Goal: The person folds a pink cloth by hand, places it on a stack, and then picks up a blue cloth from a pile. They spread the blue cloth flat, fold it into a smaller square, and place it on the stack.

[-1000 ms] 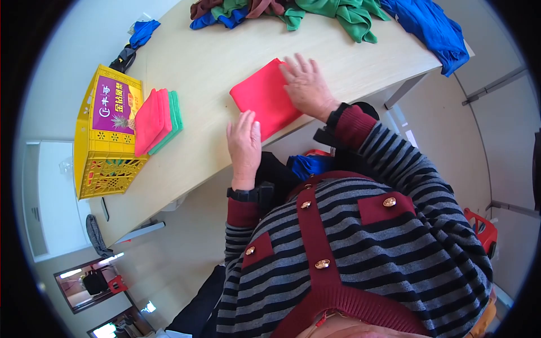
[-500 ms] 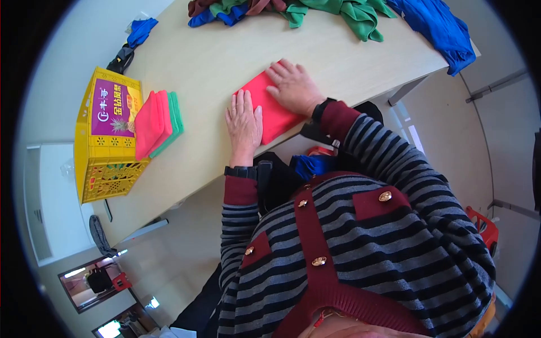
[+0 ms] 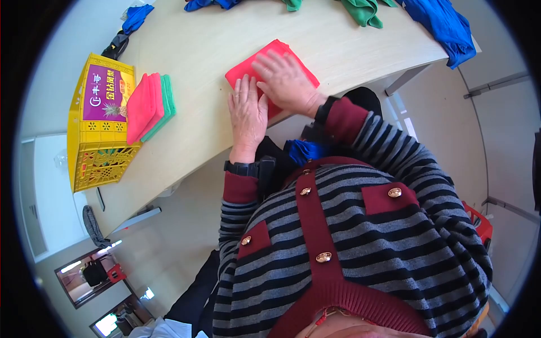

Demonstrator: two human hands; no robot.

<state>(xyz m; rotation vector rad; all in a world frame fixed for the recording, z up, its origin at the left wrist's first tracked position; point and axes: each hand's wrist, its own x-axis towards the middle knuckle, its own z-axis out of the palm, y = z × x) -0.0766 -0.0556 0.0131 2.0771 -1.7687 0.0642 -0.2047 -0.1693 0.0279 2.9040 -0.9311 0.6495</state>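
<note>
A red folded cloth (image 3: 241, 69) lies flat on the table beneath both of my hands. My left hand (image 3: 248, 115) rests on its near left part, fingers stretched out and close together. My right hand (image 3: 287, 84) is laid flat over the middle of the cloth, fingers extended and slightly blurred. Its fingertips are near those of my left hand, and part of the cloth is hidden under the two palms. Neither hand grips anything.
Left on the table stands a yellow plastic crate (image 3: 104, 132) with a purple label. Against it lean red folded cloths (image 3: 145, 107) and green folded cloths (image 3: 164, 110). Green cloth (image 3: 363, 11) and blue cloth (image 3: 442, 28) lie along the far side. The table's edge runs close before me.
My right hand has slid across the red cloth toward my left hand. The left hand stays on the cloth's left side. The whole view has shifted slightly.
</note>
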